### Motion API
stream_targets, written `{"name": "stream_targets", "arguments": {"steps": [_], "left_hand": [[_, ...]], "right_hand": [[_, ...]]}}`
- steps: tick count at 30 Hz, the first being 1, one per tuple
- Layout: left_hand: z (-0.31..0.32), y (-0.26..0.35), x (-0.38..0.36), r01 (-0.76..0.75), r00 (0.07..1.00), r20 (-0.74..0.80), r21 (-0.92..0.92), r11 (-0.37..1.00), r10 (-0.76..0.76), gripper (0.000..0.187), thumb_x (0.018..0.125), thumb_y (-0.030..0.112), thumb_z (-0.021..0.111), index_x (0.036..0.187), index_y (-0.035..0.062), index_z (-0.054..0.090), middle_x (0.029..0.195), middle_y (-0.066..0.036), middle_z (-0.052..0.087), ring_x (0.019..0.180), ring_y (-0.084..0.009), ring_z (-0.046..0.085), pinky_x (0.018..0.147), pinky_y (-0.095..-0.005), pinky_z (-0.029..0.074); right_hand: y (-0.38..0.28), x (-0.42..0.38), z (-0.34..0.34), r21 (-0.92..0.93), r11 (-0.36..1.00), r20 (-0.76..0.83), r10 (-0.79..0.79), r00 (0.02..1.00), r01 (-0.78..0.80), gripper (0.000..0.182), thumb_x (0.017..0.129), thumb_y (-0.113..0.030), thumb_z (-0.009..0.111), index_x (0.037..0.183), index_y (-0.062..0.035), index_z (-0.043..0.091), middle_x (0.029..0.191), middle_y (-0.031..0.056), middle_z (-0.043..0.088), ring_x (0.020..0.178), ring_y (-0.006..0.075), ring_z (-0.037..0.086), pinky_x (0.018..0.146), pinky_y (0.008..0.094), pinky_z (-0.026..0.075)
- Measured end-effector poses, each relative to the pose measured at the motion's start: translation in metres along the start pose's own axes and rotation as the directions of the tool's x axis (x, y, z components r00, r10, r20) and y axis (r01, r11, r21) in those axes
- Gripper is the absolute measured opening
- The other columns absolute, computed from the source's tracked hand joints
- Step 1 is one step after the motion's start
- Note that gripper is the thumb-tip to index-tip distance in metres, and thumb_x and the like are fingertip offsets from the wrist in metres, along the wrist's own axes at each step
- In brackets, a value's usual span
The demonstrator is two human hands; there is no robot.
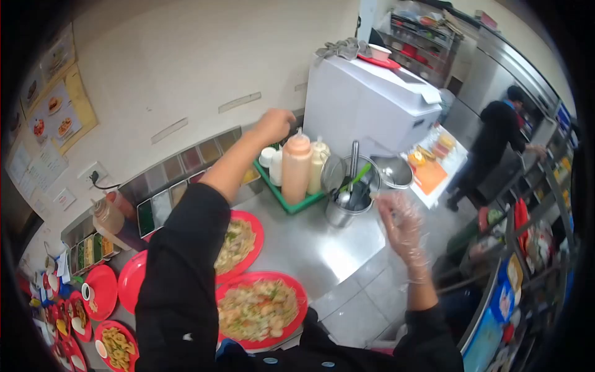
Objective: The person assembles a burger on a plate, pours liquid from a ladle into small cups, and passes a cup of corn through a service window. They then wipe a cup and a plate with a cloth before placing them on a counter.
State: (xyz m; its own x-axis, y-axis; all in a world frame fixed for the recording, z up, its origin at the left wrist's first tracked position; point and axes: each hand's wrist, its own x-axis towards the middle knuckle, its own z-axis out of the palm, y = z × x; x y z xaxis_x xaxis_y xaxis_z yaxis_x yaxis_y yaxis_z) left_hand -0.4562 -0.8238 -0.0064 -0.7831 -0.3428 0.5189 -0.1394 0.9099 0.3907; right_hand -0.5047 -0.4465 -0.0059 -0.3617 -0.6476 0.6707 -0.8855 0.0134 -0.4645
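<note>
My left hand (pixel 273 126), bare, reaches over the back of a green tray (pixel 291 206), fingers curled closed; whatever they hold is hidden. Beneath it the tray carries a tall squeeze bottle (pixel 296 166) of orange-pink sauce, a pale yellow squeeze bottle (pixel 318 162) and small white-capped containers (pixel 270 162). My right hand (pixel 400 224) wears a clear plastic glove, its fingers loosely apart with nothing visible in them. Just left of it stands a steel container (pixel 344 215) of utensils, including a green-handled one (pixel 359 175). Red plates of noodles (pixel 260 307) lie close to my body.
Steel ingredient bins (pixel 162 201) line the wall. A white box-like appliance (pixel 353 102) stands behind the tray, near a steel bowl (pixel 395 171) and an orange cutting board (pixel 430 177). More red plates (pixel 102 291) sit left. A co-worker (pixel 496 133) stands at far right.
</note>
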Motion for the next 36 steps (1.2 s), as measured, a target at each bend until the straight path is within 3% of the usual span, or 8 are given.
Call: {"name": "stream_targets", "arguments": {"steps": [10,12,19,23,29,31,32,36], "left_hand": [[0.103,-0.069,0.102,0.458,0.376,0.916,-0.050,0.887,-0.142,0.080,0.063,0.010,0.074,0.135,0.0183,0.041,0.130,-0.012,0.047,0.115,-0.0300,0.050,0.092,-0.0417,0.045],[0.095,-0.044,0.097,-0.006,0.330,0.941,0.083,0.997,-0.076,0.072,0.062,0.013,0.076,0.128,0.0160,0.047,0.126,-0.013,0.049,0.114,-0.0326,0.049,0.092,-0.0427,0.044],[0.104,-0.052,0.069,-0.204,0.639,0.751,-0.044,0.978,0.167,0.053,0.060,0.019,0.075,0.108,0.0110,0.053,0.108,-0.014,0.053,0.103,-0.0361,0.051,0.086,-0.0436,0.043],[0.108,-0.057,0.066,-0.303,0.694,0.699,0.066,0.951,0.172,0.054,0.058,0.019,0.074,0.107,0.0102,0.053,0.103,-0.015,0.055,0.099,-0.0350,0.054,0.082,-0.0454,0.044],[0.075,-0.054,0.071,-0.033,0.796,0.604,-0.033,0.999,0.047,0.071,0.050,0.023,0.081,0.114,0.0115,0.054,0.107,-0.016,0.053,0.104,-0.0337,0.051,0.089,-0.0427,0.042],[0.047,-0.059,0.081,-0.030,0.917,0.396,-0.040,0.999,0.044,0.078,0.048,0.024,0.084,0.118,0.0078,0.053,0.109,-0.017,0.053,0.103,-0.0301,0.053,0.092,-0.0395,0.042],[0.020,-0.041,0.085,0.199,0.941,0.306,-0.159,0.967,-0.143,0.074,0.055,0.026,0.084,0.117,0.0035,0.051,0.108,-0.015,0.055,0.099,-0.0250,0.056,0.084,-0.0364,0.047],[-0.030,-0.048,0.102,0.323,0.858,0.093,-0.861,0.392,-0.505,0.047,0.082,0.037,0.063,0.113,0.0032,0.050,0.086,-0.009,0.062,0.070,-0.0186,0.062,0.060,-0.0269,0.051]], "right_hand": [[0.084,0.265,-0.072,-0.355,0.821,0.139,-0.426,0.894,0.447,0.019,0.081,-0.018,0.057,0.097,-0.0101,0.062,0.083,0.0132,0.063,0.074,0.0298,0.060,0.071,0.0409,0.048],[0.103,0.330,-0.046,-0.353,0.813,0.242,-0.399,0.884,0.463,0.022,0.080,-0.012,0.047,0.096,-0.0033,0.060,0.083,0.0201,0.062,0.081,0.0368,0.060,0.075,0.0425,0.048],[0.143,0.454,0.037,-0.625,0.231,0.604,-0.461,0.650,0.746,0.026,0.078,-0.014,0.057,0.103,-0.0171,0.064,0.092,0.0124,0.064,0.090,0.0249,0.062,0.081,0.0383,0.048],[0.117,0.472,0.052,-0.797,0.308,0.539,-0.025,0.842,0.520,0.025,0.078,-0.015,0.057,0.101,-0.0169,0.064,0.090,0.0129,0.063,0.089,0.0266,0.062,0.080,0.0392,0.048],[0.134,0.508,0.058,-0.597,0.697,-0.063,-0.534,0.843,0.397,0.026,0.077,-0.013,0.055,0.102,-0.0104,0.061,0.097,0.0173,0.062,0.093,0.0312,0.061,0.082,0.0399,0.048],[0.122,0.507,0.064,-0.912,0.251,0.223,-0.358,0.907,0.323,0.032,0.089,-0.021,0.046,0.114,-0.0015,0.052,0.110,0.0166,0.051,0.116,0.0311,0.041,0.106,0.0466,0.024],[0.119,0.509,0.072,-0.700,0.645,-0.038,-0.463,0.885,0.308,0.026,0.089,-0.015,0.043,0.103,0.0024,0.056,0.094,0.0179,0.053,0.101,0.0353,0.052,0.104,0.0460,0.026],[0.095,0.492,0.155,-0.258,0.891,-0.432,-0.451,0.781,0.373,0.027,0.080,-0.017,0.053,0.103,-0.0047,0.059,0.099,0.0203,0.059,0.096,0.0371,0.056,0.092,0.0411,0.039]]}}
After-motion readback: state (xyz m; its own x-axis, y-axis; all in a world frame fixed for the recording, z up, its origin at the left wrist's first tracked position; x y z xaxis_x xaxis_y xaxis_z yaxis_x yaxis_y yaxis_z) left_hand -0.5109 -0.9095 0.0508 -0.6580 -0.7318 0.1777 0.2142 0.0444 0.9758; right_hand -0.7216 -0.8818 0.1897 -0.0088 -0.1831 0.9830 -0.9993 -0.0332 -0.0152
